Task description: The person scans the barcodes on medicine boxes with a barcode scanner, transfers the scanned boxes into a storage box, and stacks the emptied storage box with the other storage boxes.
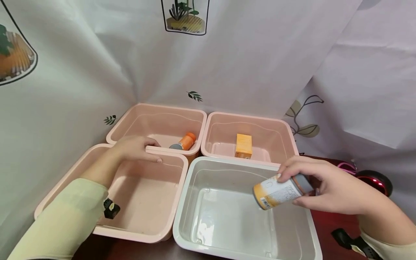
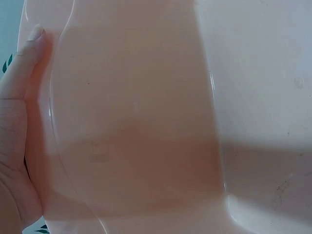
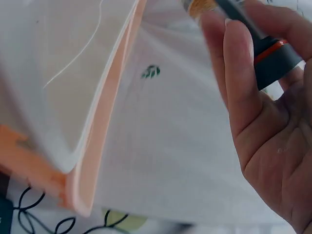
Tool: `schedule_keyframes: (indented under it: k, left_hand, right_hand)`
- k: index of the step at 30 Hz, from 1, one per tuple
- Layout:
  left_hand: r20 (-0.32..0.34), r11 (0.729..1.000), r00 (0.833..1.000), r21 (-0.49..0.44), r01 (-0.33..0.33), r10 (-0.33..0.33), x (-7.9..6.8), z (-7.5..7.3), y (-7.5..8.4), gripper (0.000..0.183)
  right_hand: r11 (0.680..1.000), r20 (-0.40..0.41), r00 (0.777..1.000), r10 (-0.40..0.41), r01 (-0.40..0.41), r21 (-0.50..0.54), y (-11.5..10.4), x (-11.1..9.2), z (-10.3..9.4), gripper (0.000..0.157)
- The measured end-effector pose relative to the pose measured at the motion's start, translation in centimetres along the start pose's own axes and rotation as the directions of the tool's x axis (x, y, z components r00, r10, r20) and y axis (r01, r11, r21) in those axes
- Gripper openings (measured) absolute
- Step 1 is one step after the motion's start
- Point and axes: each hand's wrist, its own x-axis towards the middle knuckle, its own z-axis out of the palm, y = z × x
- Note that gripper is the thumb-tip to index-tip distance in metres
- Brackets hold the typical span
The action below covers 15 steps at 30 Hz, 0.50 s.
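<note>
My right hand (image 1: 328, 184) grips a bottle (image 1: 276, 193) with a dark grey cap and a white and yellow label. It tilts above the right part of the grey bin (image 1: 183, 213), label end toward the left. In the right wrist view, the fingers wrap the bottle's cap end (image 3: 275, 63), and the rest is cut off at the top. My left hand (image 1: 134, 148) rests at the back rim of the near-left pink bin (image 1: 146, 187), thumb extended on the near side. The other left fingers are partly hidden.
An orange bottle (image 1: 186, 141) with a grey end lies in the far-left pink bin (image 1: 156, 124). In the far-right pink bin (image 1: 214, 126) stands a yellow-orange box (image 1: 243, 145). A black round device (image 1: 373, 180) with a red light sits at the right. Patterned white cloth (image 1: 243, 65) hangs behind.
</note>
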Motion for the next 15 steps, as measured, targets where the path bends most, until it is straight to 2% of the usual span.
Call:
schedule_keyframes:
  k: [2, 4, 7, 11, 13, 15]
  left_hand:
    - [-0.002, 1.0, 1.0, 0.005, -0.002, 0.002, 0.1, 0.1, 0.1, 0.059]
    - [-0.001, 1.0, 1.0, 0.01, -0.001, 0.001, 0.1, 0.1, 0.2, 0.059]
    - [0.0, 1.0, 1.0, 0.009, 0.004, -0.004, 0.1, 0.0, 0.3, 0.059]
    - [-0.003, 1.0, 1.0, 0.007, 0.007, -0.007, 0.0, -0.1, 0.3, 0.058]
    - [-0.003, 1.0, 1.0, 0.008, 0.004, -0.004, 0.0, -0.1, 0.3, 0.058]
    - [-0.001, 1.0, 1.0, 0.008, -0.003, 0.003, 0.0, -0.1, 0.4, 0.058]
  right_hand:
    - [0.999, -0.044, 0.999, -0.032, 0.033, 0.014, 0.6, -1.2, -0.3, 0.073]
    - [0.999, -0.085, 0.996, -0.031, 0.034, 0.035, 1.1, -2.5, -0.5, 0.073]
    - [0.998, -0.161, 0.985, 0.055, -0.049, 0.041, 1.6, -4.4, -0.7, 0.071]
    - [0.972, -0.263, 0.937, 0.231, -0.234, 0.019, 2.0, -6.6, -0.6, 0.068]
    - [0.965, -0.304, 0.916, 0.262, -0.256, 0.061, 2.5, -7.6, -0.4, 0.067]
    - [0.968, -0.339, 0.907, 0.248, -0.215, 0.132, 3.3, -8.6, -0.2, 0.067]
